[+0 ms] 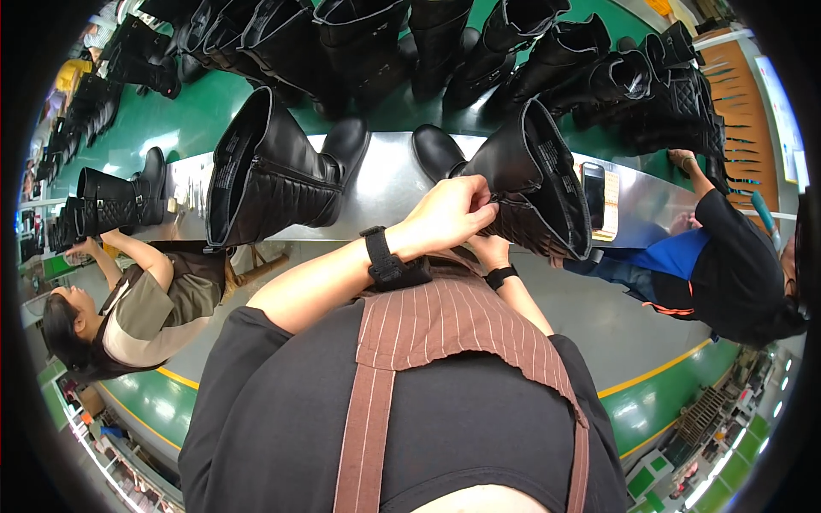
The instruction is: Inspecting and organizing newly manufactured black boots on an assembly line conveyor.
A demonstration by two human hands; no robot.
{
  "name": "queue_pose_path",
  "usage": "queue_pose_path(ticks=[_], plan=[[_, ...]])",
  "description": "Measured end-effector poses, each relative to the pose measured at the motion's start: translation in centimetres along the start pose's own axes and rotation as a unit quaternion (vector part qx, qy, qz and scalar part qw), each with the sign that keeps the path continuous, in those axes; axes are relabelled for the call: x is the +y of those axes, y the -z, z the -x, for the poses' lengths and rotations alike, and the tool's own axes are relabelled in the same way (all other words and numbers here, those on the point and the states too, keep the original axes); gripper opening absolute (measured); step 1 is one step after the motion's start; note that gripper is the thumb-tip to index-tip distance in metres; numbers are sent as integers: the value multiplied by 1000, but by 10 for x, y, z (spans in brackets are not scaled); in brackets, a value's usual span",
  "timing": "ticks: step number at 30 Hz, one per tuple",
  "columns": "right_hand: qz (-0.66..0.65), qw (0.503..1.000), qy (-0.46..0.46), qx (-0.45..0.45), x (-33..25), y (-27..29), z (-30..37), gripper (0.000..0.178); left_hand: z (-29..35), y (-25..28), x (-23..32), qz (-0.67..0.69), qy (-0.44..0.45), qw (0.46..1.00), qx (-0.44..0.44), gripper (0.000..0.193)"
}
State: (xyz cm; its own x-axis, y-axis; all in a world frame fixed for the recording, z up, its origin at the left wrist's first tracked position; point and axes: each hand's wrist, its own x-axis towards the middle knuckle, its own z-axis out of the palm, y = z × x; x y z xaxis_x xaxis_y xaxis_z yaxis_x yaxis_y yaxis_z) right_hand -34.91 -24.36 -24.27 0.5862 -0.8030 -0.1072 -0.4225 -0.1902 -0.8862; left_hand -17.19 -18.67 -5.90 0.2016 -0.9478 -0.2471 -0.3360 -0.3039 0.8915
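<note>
A tall black boot (487,167) with a quilted shaft lies tilted in front of me, its open top toward the right. My left hand (445,214) is closed in a pinch at a gap in the side of the shaft, where a zip seems to run; the pull itself is hidden by the fingers. Lower down, my right hand (490,250) is against the near side of the same boot, its fingers mostly hidden behind the shaft and my left hand. A matching black boot (278,184) lies to the left, its open top facing left.
Both boots rest along a metal table edge (389,184). Beyond it, several black boots (363,51) crowd a green surface (218,107). A phone-like dark object (593,192) lies on the right. Co-workers stand at left (145,299) and right (727,265).
</note>
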Motion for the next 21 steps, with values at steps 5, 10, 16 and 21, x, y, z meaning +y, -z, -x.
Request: queue_pose_path(ticks=[5, 10, 16, 21], plan=[[68, 997, 20, 15, 0, 1, 1, 39, -9, 8, -1, 79, 25, 990, -116, 36], [5, 999, -47, -20, 7, -2, 1, 39, -2, 21, -1, 266, 76, 943, -183, 39], [63, 996, 54, -37, 23, 12, 2, 39, 2, 23, 7, 218, 32, 964, -149, 42], [-51, 970, 52, 232, -56, 122, 16, 31, -7, 16, 1, 165, 29, 973, -161, 41]])
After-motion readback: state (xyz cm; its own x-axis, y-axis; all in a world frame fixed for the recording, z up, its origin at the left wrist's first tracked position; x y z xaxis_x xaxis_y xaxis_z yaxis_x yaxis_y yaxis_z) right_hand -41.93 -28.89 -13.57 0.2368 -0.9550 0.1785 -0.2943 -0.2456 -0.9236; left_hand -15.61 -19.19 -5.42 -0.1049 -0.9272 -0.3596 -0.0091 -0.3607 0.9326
